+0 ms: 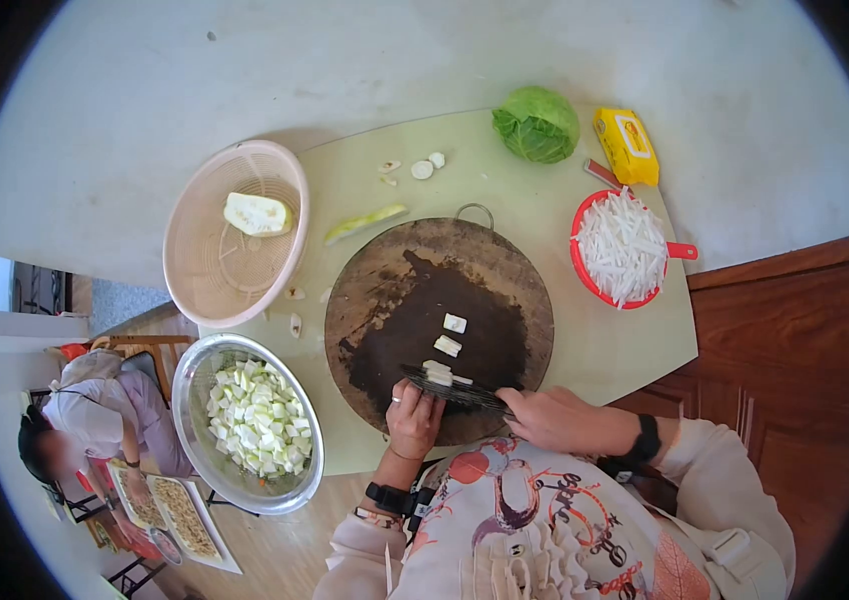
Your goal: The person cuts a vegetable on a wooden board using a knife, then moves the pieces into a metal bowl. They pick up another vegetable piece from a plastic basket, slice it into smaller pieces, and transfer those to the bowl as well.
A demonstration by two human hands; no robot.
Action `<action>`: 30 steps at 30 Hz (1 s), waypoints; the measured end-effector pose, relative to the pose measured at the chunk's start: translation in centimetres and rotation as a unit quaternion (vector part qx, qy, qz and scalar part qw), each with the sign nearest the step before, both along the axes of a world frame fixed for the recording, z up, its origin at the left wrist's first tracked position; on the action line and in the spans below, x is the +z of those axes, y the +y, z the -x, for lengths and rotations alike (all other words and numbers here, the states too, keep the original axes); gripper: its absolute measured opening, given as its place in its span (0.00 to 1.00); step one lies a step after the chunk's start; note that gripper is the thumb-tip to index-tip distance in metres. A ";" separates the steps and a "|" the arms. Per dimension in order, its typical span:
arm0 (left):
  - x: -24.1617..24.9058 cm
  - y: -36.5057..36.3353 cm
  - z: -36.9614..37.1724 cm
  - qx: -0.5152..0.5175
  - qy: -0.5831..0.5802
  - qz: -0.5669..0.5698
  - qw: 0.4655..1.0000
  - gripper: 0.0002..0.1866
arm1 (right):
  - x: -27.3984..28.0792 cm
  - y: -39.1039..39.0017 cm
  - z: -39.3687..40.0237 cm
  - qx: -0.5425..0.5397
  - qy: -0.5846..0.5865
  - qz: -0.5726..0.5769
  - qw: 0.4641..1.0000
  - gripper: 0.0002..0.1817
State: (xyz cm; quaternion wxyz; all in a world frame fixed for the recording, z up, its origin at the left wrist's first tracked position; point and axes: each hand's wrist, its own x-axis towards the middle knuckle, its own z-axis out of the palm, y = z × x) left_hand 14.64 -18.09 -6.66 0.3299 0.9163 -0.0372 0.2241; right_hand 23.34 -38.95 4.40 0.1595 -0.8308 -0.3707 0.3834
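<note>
My right hand (553,420) is wrapped round the handle of a dark-bladed kitchen knife (470,394), held low over a round wooden chopping board (365,290). Close against the blade's near side is my left hand (413,418), its fingers bent and pressed together; what lies under them is hidden. Just past the blade sit freshly cut white vegetable pieces (438,371). Two more white chunks, one nearer (448,346) and one farther (455,323), lie in a row on the dark wet patch of the board.
Left stand a steel colander (317,470) of pale green-white cubes and a pink basket (180,250) with a cut gourd half (258,214). Right is a red strainer (683,251) of white strips. Behind are a cabbage (537,125) and yellow packet (627,147). A person (110,410) sits far left beside trays.
</note>
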 end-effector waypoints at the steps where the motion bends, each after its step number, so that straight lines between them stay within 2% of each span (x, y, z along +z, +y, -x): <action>1: 0.0 0.0 0.0 0.002 0.005 -0.003 1.000 0.17 | -1.1 0.6 -0.1 -0.004 -0.004 -0.025 1.000 0.21; 6: -0.1 -0.1 -0.1 0.012 -0.003 -0.017 1.000 0.15 | -3.0 2.0 -0.2 -0.009 -0.054 -0.067 0.996 0.20; 12: 0.8 -0.5 -0.6 0.029 -0.026 -0.010 0.999 0.13 | -0.7 0.8 -1.0 -0.091 0.009 -0.047 0.995 0.20; 15: 0.6 -0.4 -0.3 0.030 -0.020 -0.014 0.999 0.14 | 0.5 -0.5 -0.4 -0.067 -0.012 -0.077 0.995 0.17; 17: 0.3 -0.1 0.2 0.024 -0.012 -0.024 0.999 0.14 | 1.2 -1.1 0.1 -0.014 -0.027 -0.067 0.997 0.17; 18: 0.1 0.0 0.3 0.014 -0.002 -0.026 1.000 0.17 | 1.1 -1.4 0.3 -0.017 -0.026 -0.067 0.997 0.17; 20: -0.1 -0.1 0.3 0.001 0.008 -0.028 1.000 0.21 | 0.7 -1.8 0.7 -0.006 -0.016 -0.013 1.000 0.22; 24: -0.2 0.0 0.3 0.002 -0.002 -0.022 1.000 0.20 | 0.8 -1.8 0.7 -0.003 -0.010 -0.016 1.000 0.22; 26: -0.2 0.1 0.3 0.002 -0.003 -0.021 1.000 0.20 | 0.9 -1.6 0.6 0.003 -0.027 -0.061 0.998 0.15; 30: 0.1 0.1 0.2 0.000 -0.009 -0.020 1.000 0.19 | 0.7 -0.4 0.0 0.001 -0.017 -0.030 0.999 0.13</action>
